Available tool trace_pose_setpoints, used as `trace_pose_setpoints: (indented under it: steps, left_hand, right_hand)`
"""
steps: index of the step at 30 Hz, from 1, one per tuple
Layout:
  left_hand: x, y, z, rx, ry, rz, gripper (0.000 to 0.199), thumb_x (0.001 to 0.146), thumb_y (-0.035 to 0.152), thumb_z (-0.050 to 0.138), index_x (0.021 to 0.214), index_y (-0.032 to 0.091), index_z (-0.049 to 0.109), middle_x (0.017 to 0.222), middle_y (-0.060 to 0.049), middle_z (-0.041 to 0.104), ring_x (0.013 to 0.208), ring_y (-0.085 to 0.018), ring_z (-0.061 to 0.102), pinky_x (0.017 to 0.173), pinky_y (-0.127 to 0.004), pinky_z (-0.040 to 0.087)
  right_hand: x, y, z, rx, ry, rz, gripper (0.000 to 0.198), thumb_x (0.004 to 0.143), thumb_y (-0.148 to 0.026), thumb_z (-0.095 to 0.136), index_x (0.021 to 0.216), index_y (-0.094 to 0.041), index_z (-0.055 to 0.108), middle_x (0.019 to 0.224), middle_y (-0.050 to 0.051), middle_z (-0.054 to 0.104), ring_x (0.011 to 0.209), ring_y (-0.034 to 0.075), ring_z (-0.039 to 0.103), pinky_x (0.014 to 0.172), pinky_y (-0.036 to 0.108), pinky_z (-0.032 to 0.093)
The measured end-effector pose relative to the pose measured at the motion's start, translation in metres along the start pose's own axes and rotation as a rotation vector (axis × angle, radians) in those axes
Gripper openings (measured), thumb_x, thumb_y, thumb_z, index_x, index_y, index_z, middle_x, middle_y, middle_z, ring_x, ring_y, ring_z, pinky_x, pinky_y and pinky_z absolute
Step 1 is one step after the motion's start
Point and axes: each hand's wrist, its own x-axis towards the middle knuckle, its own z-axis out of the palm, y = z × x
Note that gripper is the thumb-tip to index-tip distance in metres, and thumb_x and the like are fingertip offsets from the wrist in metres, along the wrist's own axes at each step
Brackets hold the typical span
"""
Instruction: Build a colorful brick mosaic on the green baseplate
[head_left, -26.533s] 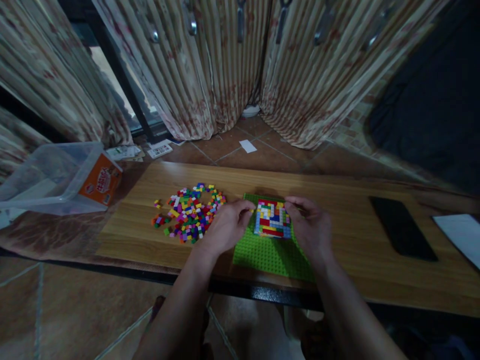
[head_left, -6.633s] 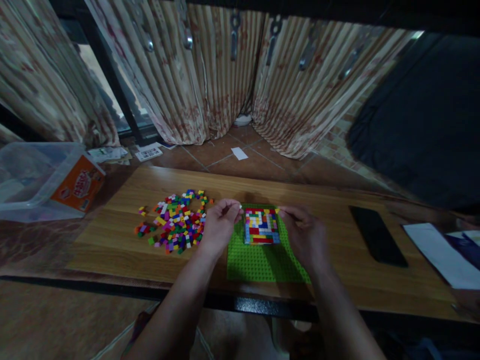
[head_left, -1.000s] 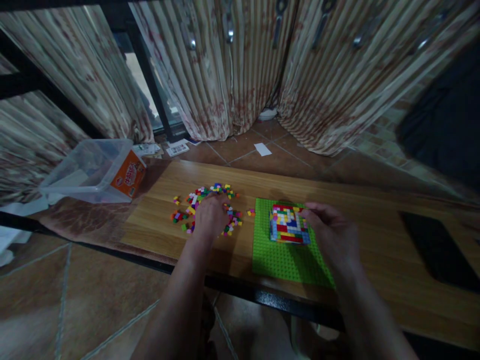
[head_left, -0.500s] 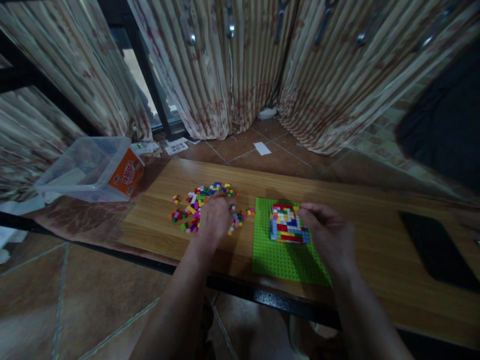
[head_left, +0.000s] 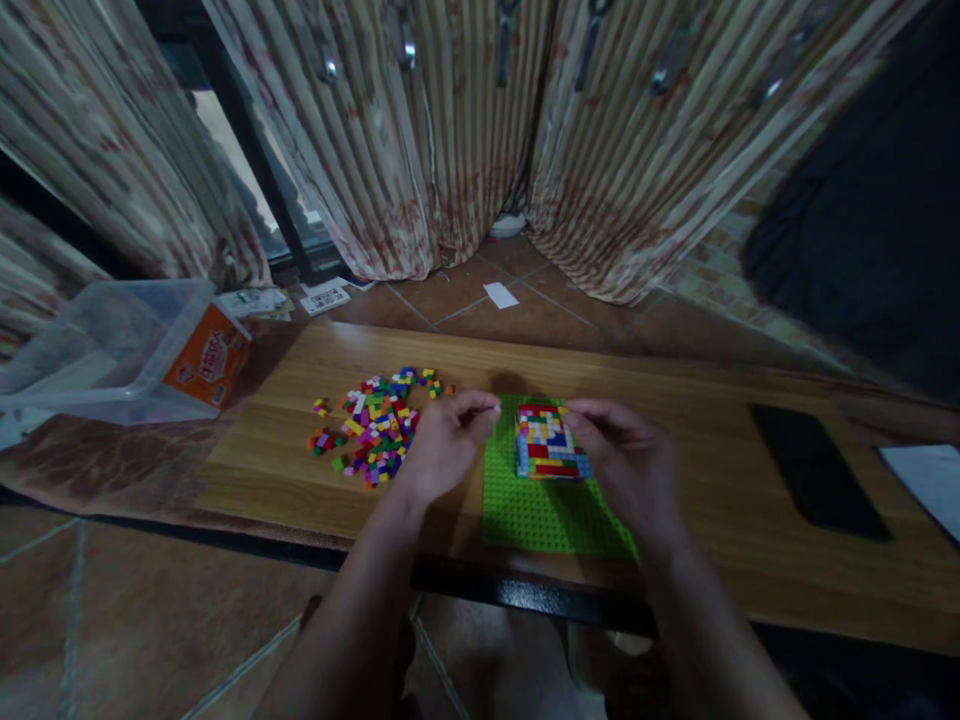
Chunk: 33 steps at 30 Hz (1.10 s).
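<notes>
left hand (head_left: 445, 447): thumb and index tips together, clamped on a small pale piece, too blurred to identify. it's over the gap between the loose bricks (head_left: 381, 425) and the green baseplate (head_left: 547, 525), fingertips above the plate's far left corner, just left of the brick build and apart from it. right hand (head_left: 634, 460): at the build's right side, thumb and index tips by its far right corner, a bit of yellow showing there; cannot tell if the fingers are clamped on that or only resting against it. brick build (head_left: 551, 445): low rectangular block on the far half of the plate, multicolored top in red, white, yellow and blue, light blue at the near corners. plate lies flat on the wood-grain counter (head_left: 705, 450), near edge close to the counter's front. loose bricks are spread in mixed colors on the counter, left of the plate, a few strays at the pile's left side. black flat slab (head_left: 817, 475) on the counter well right of the right hand, white sheet (head_left: 926, 485) beyond it. clear plastic bin (head_left: 97, 350) with orange label (head_left: 210, 358) off the counter's left end. striped curtains (head_left: 450, 130) behind.
</notes>
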Motion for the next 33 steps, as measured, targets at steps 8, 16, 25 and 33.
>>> trace_pose_setpoints:
  steps: [8,16,25,33]
  left_hand:
    - [-0.005,0.012,0.017,-0.467,-0.194,-0.16,0.029,0.072,0.033,0.078,0.092,0.014,0.07,0.08,-0.001,0.068,0.062,-0.008,0.055,0.059,-0.022,0.044]
    - [-0.005,0.015,0.016,-0.476,-0.309,-0.209,0.034,0.072,0.032,0.079,0.098,0.013,0.066,0.078,-0.001,0.067,0.064,-0.008,0.057,0.059,-0.021,0.043]
    - [0.002,0.009,0.019,-0.319,-0.101,-0.234,0.02,0.081,0.033,0.065,0.084,0.014,0.065,0.07,-0.001,0.065,0.057,-0.007,0.051,0.056,-0.021,0.039]
    - [0.004,0.001,0.019,-0.208,-0.039,-0.224,0.018,0.079,0.032,0.064,0.08,0.015,0.067,0.067,0.0,0.065,0.059,-0.009,0.052,0.057,-0.022,0.04]
  right_hand:
    - [-0.007,-0.014,0.001,-0.092,-0.344,-0.182,0.016,0.09,-0.029,0.062,0.101,-0.029,0.074,0.1,0.002,0.072,0.092,0.017,0.066,0.08,0.032,0.051]
    - [-0.007,-0.018,-0.004,-0.095,-0.416,-0.185,0.014,0.091,-0.031,0.062,0.097,-0.029,0.074,0.094,0.001,0.073,0.088,0.017,0.066,0.079,0.031,0.05]
    - [0.002,0.012,-0.024,-0.12,-0.188,0.022,0.012,0.08,-0.032,0.069,0.086,-0.024,0.076,0.089,0.003,0.075,0.08,0.02,0.068,0.075,0.035,0.053]
    - [0.001,0.023,-0.017,-0.154,-0.193,0.073,0.012,0.077,-0.032,0.069,0.082,-0.024,0.077,0.09,0.004,0.076,0.083,0.021,0.069,0.077,0.036,0.053]
